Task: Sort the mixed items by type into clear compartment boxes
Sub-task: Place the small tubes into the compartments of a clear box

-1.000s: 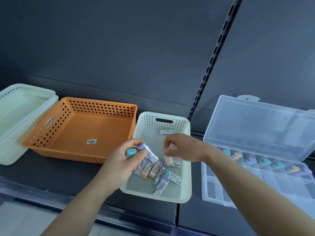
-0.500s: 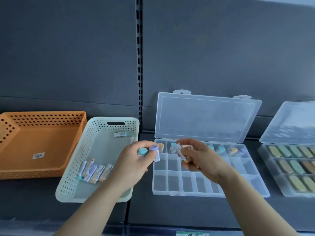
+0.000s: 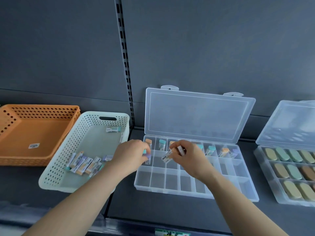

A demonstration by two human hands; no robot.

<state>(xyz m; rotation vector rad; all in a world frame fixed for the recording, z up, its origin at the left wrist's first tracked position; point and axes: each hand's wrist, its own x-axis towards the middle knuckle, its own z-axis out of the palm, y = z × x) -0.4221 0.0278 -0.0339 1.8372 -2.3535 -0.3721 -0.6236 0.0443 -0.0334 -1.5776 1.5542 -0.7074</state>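
Observation:
A clear compartment box (image 3: pixel 247 188) lies open on the shelf, its lid (image 3: pixel 197 114) leaning on the back wall. Its far row holds small wrapped erasers with orange, teal and purple ends, such as a teal one (image 3: pixel 162 144). My left hand (image 3: pixel 129 155) grips two erasers, teal and purple (image 3: pixel 147 153), over the box's left end. My right hand (image 3: pixel 189 155) pinches small wrapped erasers (image 3: pixel 167 155) above the middle row. A pale green perforated basket (image 3: pixel 56 174) to the left holds several more erasers (image 3: pixel 85 163).
An empty orange basket (image 3: pixel 15 114) stands at far left. A second open clear box (image 3: pixel 265 169) at far right holds oval tan and green pieces. The dark shelf edge runs along the bottom, with a slotted upright (image 3: pixel 124 53) on the back wall.
Both hands left the green basket and moved right with erasers, now lowered over the clear box's left and middle compartments. The view panned right.

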